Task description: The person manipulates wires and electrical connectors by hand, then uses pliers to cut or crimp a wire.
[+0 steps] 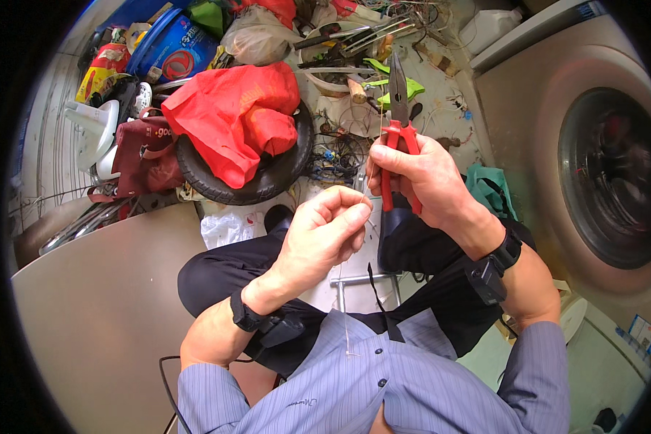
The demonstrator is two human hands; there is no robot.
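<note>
A front-loading washing machine stood at the right; a tyre under a red bag lay on the cluttered floor ahead. The right hand was closed around the red handles of long-nose pliers, tips up and together. The left hand had its fingers pinched on a thin wire running up toward the pliers. The wire looked light, springy and easily kinked, best gripped close to the pliers.

Cluttered repair workshop, scattered tools, tyre (washing machine beside)
</note>
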